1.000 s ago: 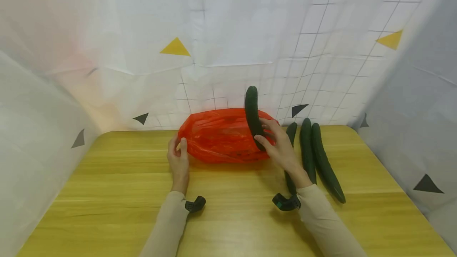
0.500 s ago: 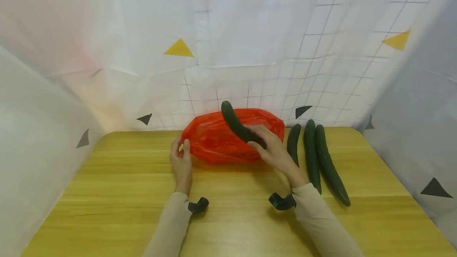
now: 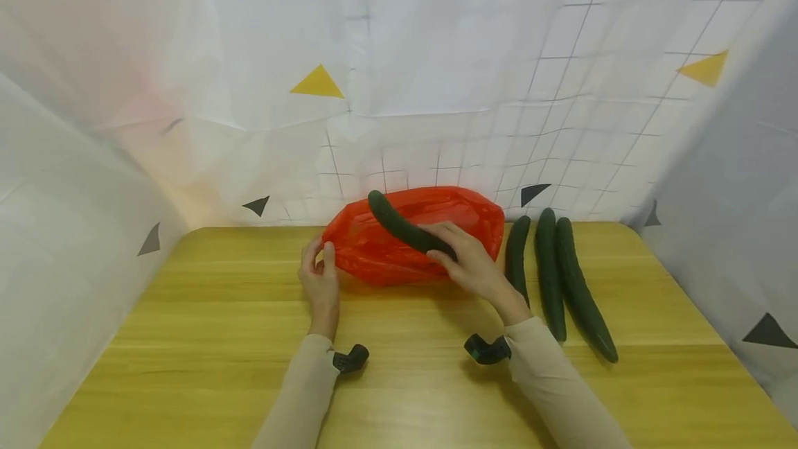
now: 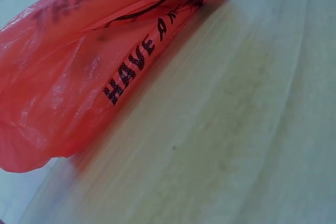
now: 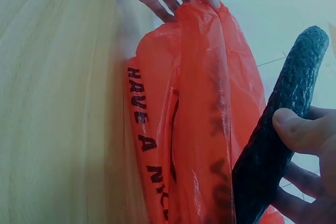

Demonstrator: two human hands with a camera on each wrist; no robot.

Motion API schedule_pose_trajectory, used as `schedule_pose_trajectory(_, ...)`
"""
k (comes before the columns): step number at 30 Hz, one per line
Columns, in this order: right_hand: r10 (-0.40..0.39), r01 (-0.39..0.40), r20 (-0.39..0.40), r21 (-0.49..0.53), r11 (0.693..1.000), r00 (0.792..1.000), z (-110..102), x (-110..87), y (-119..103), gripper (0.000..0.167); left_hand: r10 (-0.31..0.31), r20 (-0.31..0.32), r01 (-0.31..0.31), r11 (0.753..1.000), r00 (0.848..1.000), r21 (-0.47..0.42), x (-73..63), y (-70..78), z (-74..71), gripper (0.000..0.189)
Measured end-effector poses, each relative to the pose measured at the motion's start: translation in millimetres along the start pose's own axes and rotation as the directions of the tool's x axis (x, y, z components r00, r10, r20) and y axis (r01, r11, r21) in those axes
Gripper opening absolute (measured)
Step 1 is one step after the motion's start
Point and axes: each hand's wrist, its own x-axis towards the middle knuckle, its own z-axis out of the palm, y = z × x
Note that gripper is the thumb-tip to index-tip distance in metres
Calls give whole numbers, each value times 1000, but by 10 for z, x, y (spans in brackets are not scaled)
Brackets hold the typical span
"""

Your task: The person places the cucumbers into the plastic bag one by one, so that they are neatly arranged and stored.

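A red plastic bag (image 3: 361,255) with black lettering lies puffed up at the back of the table. My left hand (image 3: 321,286) pinches the bag's left end between thumb and fingers, as the right wrist view also shows. In my right hand (image 3: 470,262) is a dark green cucumber (image 3: 397,226), gripped near its lower end. It slants up to the left, in front of the bag in the head view. The right wrist view shows thumb and fingers round this cucumber (image 5: 281,124), close beside the red plastic. The left wrist view shows the bag (image 4: 68,77) but not the left fingers.
Three more cucumbers lie lengthwise on the table's right side: a short one (image 3: 517,255), a middle one (image 3: 550,276) and an outer one (image 3: 582,289). A white sheet wall (image 3: 424,75) rises behind the wooden table (image 3: 187,338), with sheets at both sides.
The cucumber in my right hand has tipped from nearly upright to a leftward slant, its top moving left and down. My left hand stays at the bag's left end.
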Motion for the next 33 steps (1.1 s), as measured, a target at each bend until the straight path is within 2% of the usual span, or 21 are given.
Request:
schedule_pose_trajectory(3,-10,10,13,-14,1000,1000,18,13,8,48,-3,16,3,1000,1000,-1,-17,73,3,33)
schedule_pose_trajectory(9,8,-6,55,-36,999,998,61,30,20,46,41,11,-42,999,999,16,-85,286,33,27)
schedule_pose_trajectory(11,17,-14,72,-40,999,997,81,31,22,45,57,6,-58,998,998,14,-98,307,41,26)
schedule_pose_trajectory(17,20,-14,119,-53,998,993,148,22,34,42,119,16,-119,993,993,-16,-119,302,58,26)
schedule_pose_trajectory(23,26,-13,169,-78,997,985,195,9,54,41,155,30,-154,987,987,-48,-125,278,74,24)
schedule_pose_trajectory(33,16,-2,180,-79,997,983,224,1,37,40,221,10,-220,974,975,-47,-133,281,83,22)
